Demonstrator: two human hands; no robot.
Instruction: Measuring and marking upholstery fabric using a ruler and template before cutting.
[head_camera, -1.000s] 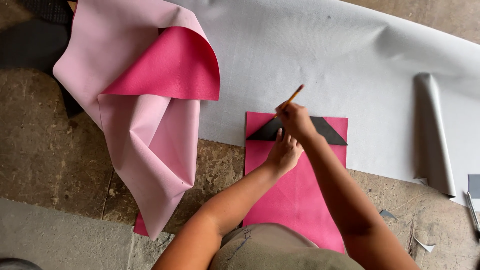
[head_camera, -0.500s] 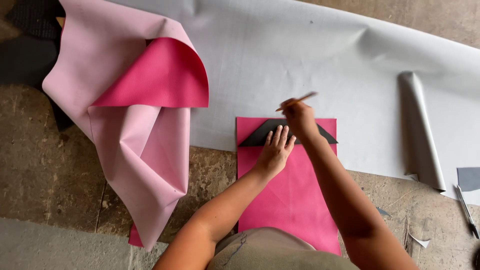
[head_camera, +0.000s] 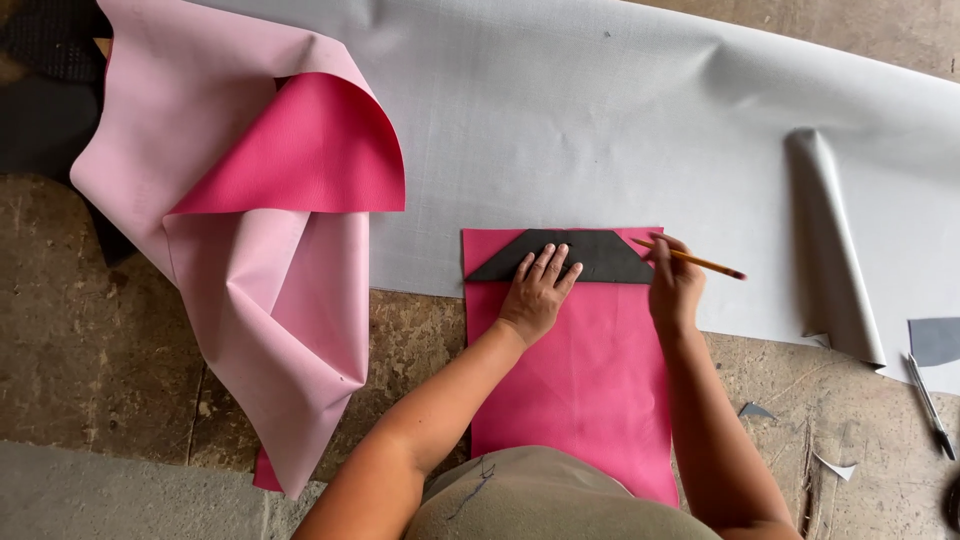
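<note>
left hand (head_camera: 540, 285): flat, fingers spread, palm pressing the dark template (head_camera: 560, 257) down; grips nothing, fingertips point to 12 o'clock
right hand (head_camera: 675, 285): fingers pinched on the pencil (head_camera: 695, 261), at the template's 3 o'clock end
pencil: lies nearly level, dark end sticking out toward 3 o'clock, past the sheet's right edge and over the grey material
dark template: flat trapezoid, long edge at 6 o'clock, short edge flush with the top edge of the pink sheet (head_camera: 580, 390); slanted ends at 9 and 3 o'clock
pink sheet: rectangle, top strip overlaps the grey sheet (head_camera: 600, 130), the rest lies on the concrete floor (head_camera: 90, 340); bottom edge hidden by the person's body
grey sheet: wide, runs across 12 o'clock; its near edge slants down toward 3 o'clock
grey roll end (head_camera: 835, 250): curled flap at 3 o'clock of the right hand, well apart
folded pink material (head_camera: 270, 280): at 9 o'clock, pale side out, bright side showing in the curl; near the sheet's left edge, strip of bare floor between
open room: bare grey sheet at 12 o'clock of the template; floor free at 9 o'clock low
scraps (head_camera: 835, 465): small offcuts on floor at 4 o'clock
pen (head_camera: 930, 405): far 4 o'clock, beside a grey offcut (head_camera: 935, 340)
</note>
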